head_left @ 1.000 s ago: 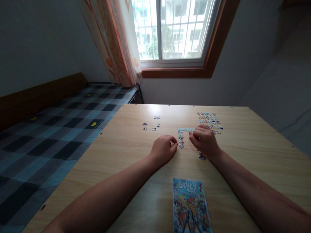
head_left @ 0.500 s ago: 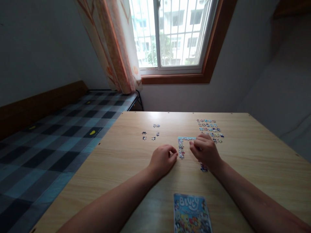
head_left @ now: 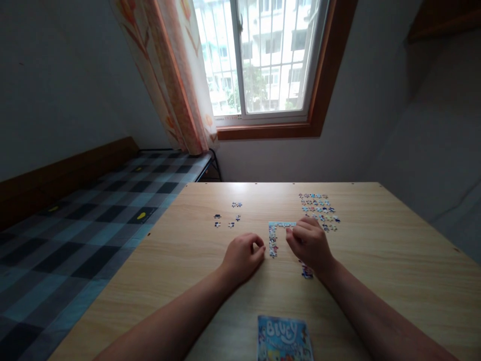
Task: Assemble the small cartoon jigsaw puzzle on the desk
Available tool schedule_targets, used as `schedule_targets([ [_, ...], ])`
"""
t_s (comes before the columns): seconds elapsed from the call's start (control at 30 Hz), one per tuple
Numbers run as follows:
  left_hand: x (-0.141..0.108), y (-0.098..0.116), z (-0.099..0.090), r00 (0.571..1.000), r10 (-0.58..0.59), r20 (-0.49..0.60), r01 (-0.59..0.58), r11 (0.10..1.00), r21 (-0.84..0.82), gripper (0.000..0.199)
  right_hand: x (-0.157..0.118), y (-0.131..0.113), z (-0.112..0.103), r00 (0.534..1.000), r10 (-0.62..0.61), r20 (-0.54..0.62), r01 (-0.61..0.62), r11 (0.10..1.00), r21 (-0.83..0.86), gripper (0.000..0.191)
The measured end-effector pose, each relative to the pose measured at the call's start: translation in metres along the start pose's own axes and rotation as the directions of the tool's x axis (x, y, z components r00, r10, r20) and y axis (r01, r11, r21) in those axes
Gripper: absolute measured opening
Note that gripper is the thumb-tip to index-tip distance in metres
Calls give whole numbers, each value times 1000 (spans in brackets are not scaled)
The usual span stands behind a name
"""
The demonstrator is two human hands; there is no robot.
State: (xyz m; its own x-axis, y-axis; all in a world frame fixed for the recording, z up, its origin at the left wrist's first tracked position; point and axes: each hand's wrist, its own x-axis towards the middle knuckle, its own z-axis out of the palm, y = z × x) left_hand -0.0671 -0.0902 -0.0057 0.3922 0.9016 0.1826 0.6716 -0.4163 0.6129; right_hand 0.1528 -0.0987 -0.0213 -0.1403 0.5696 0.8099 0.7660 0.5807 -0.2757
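An L-shaped strip of joined jigsaw puzzle pieces (head_left: 272,240) lies on the wooden table, its light blue edge along the top and left. Just left of its lower arm rests my left hand (head_left: 243,256), fingers curled and thumb tip near the index finger; whether anything is between them I cannot make out. My right hand (head_left: 310,243) is closed over the strip's right end, its fingertips bent under, so anything in them is hidden. A small cluster of dark puzzle pieces (head_left: 307,271) lies below the right hand, partly covered by it.
Rows of loose puzzle pieces (head_left: 317,203) lie beyond my right hand. Several scattered pieces (head_left: 231,225) are at the left. A blue "Bluey" picture sheet or box (head_left: 283,338) lies at the near side of the table (head_left: 180,250). A checkered bed (head_left: 93,255) stands to the left.
The camera view has tilted up slightly, so everything sits a little lower and further left in the picture. Both hands keep nearly the same pose and place by the puzzle strip.
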Motion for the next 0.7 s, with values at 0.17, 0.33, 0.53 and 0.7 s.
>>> schedule_targets([
  [0.17,0,3,1,1000,7,-20,-7,999,44,7,1,1,2,999,-10,-50,10,1000,-6,42],
  [0.33,-1,1,4,998,31,-54,-25,995,93,8,2,2,4,996,-18,-83,19,1000,9,42],
  [0.53,-4,-1,7,983,99,-153,-62,971,232,8,2,3,5,994,-14,-105,14,1000,4,42],
  [0.7,36,-18,-25,976,108,-188,-2,871,491,17,1,5,7,994,-1,-112,2,1000,10,41],
])
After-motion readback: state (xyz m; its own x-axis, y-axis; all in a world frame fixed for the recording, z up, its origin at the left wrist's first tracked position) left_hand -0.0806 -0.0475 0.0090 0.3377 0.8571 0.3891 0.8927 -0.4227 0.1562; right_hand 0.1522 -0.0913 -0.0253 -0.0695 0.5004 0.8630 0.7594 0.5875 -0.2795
